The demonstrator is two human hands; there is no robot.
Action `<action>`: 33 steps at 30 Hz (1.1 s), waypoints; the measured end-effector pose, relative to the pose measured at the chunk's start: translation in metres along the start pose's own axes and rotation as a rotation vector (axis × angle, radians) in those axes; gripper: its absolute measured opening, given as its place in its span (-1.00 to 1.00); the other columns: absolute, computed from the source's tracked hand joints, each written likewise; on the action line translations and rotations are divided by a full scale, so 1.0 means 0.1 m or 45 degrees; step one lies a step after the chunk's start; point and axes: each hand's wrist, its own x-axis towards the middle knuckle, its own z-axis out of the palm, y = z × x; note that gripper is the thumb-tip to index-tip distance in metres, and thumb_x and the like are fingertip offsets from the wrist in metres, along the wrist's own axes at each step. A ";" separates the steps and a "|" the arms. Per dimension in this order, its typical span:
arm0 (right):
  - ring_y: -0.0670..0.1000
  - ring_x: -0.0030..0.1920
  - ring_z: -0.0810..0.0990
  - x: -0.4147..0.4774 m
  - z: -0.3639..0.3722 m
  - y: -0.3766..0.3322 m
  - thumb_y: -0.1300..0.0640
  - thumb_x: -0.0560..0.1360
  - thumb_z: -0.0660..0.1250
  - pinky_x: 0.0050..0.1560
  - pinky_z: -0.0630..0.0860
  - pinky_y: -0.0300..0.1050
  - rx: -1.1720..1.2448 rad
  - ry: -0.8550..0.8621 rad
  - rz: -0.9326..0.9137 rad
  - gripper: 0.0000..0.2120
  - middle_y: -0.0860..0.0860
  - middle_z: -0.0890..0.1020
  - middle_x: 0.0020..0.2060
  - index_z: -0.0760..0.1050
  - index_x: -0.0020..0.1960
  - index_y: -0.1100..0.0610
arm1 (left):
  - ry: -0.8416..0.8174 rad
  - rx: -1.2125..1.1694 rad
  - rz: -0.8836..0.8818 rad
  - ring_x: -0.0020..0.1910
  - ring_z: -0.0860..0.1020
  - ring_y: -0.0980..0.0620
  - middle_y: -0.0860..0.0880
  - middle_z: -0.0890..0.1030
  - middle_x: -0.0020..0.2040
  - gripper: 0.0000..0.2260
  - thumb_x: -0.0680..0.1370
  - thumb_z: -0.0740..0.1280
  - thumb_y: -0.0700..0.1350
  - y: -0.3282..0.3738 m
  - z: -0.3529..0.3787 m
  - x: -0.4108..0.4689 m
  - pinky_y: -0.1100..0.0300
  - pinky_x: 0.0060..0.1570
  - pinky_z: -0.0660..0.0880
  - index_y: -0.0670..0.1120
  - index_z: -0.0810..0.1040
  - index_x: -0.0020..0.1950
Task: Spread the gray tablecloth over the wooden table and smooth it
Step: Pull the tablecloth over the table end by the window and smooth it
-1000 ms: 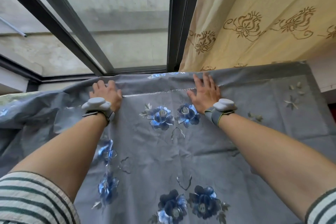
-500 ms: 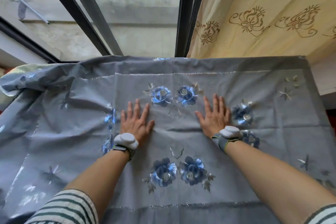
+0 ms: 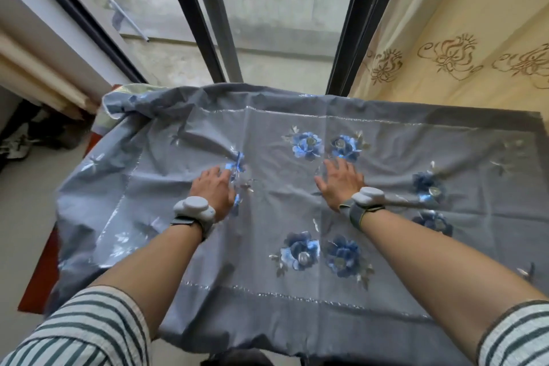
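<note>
The gray tablecloth (image 3: 273, 214) with blue embroidered flowers and a silver border line lies over the table, which it hides completely. My left hand (image 3: 214, 189) rests palm down on the cloth left of centre, where the fabric is bunched into wrinkles by a flower. My right hand (image 3: 341, 181) lies flat with fingers spread just below the two upper flowers. The cloth's far left corner (image 3: 127, 104) is crumpled and folded over, and its left side hangs down in folds. Both wrists wear white trackers.
A dark-framed sliding window (image 3: 208, 24) stands behind the table. A yellow embroidered curtain (image 3: 460, 47) hangs at the back right. A red strip (image 3: 41, 270) shows on the floor at the left, with shoes (image 3: 17, 145) in the far left corner.
Both hands slid back from the cloth's far edge toward the middle. The left hand has shifted left toward the wrinkled area. The view has pulled back, showing more of the cloth.
</note>
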 end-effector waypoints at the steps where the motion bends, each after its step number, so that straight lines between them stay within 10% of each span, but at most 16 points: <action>1: 0.19 0.35 0.34 -0.01 0.00 -0.13 -0.15 0.56 0.13 0.25 0.34 0.17 0.007 -0.002 -0.016 -0.50 0.13 0.35 0.39 0.26 0.43 0.02 | -0.006 -0.001 -0.018 0.16 0.47 -0.20 -0.16 0.51 0.17 -0.64 0.52 0.24 -0.03 -0.11 -0.02 -0.03 -0.01 0.13 0.43 -0.05 0.46 0.30; 9: 0.14 0.10 0.55 -0.43 0.22 -1.14 -0.09 0.55 0.20 -0.01 0.46 -0.03 0.149 0.047 -0.152 -0.69 0.08 0.57 0.13 0.48 0.18 0.06 | -0.314 -0.014 -0.271 0.18 0.52 -0.22 -0.19 0.56 0.21 -0.68 0.51 0.29 -0.01 -1.31 0.11 -0.32 0.02 0.11 0.47 -0.13 0.51 0.21; 16: 0.12 -0.03 0.62 -0.88 0.62 -2.19 -0.21 0.42 0.34 -0.18 0.40 -0.12 0.158 -0.176 -0.277 -0.70 0.03 0.66 -0.06 0.51 0.01 -0.02 | -0.386 -0.038 -0.273 -0.15 0.61 -0.14 -0.08 0.64 -0.18 -0.50 0.22 0.42 0.26 -2.25 0.27 -0.66 0.15 -0.20 0.49 -0.04 0.57 0.00; 19: 0.12 -0.03 0.61 -1.09 0.88 -2.38 -0.16 0.33 0.40 -0.15 0.47 -0.10 0.057 -0.336 -0.255 -0.70 0.04 0.64 -0.06 0.53 -0.05 -0.01 | -0.435 -0.043 -0.294 0.04 0.59 -0.19 -0.13 0.62 0.03 -0.39 0.22 0.42 0.29 -2.39 0.38 -0.80 0.04 -0.01 0.54 -0.04 0.48 0.13; 28: 0.11 -0.11 0.64 -1.31 0.85 -2.45 -0.03 0.44 0.42 -0.12 0.53 -0.10 0.209 -0.375 0.019 -0.84 0.09 0.68 -0.12 0.56 -0.13 0.06 | 0.516 -0.107 -0.293 0.00 0.46 -0.23 -0.22 0.51 0.01 -0.80 0.42 0.33 -0.13 -2.70 0.22 -1.33 -0.05 -0.07 0.39 -0.16 0.51 0.01; 33: -0.01 -0.62 0.38 -1.64 0.92 -2.54 0.22 0.55 0.31 -0.56 0.33 -0.30 1.092 -0.824 0.456 -0.79 0.05 0.46 -0.59 0.41 -0.25 0.22 | 0.177 -0.751 -0.888 0.12 0.49 -0.30 -0.26 0.52 0.16 -0.58 0.46 0.35 0.05 -2.88 0.36 -1.63 -0.08 0.11 0.40 -0.18 0.41 0.18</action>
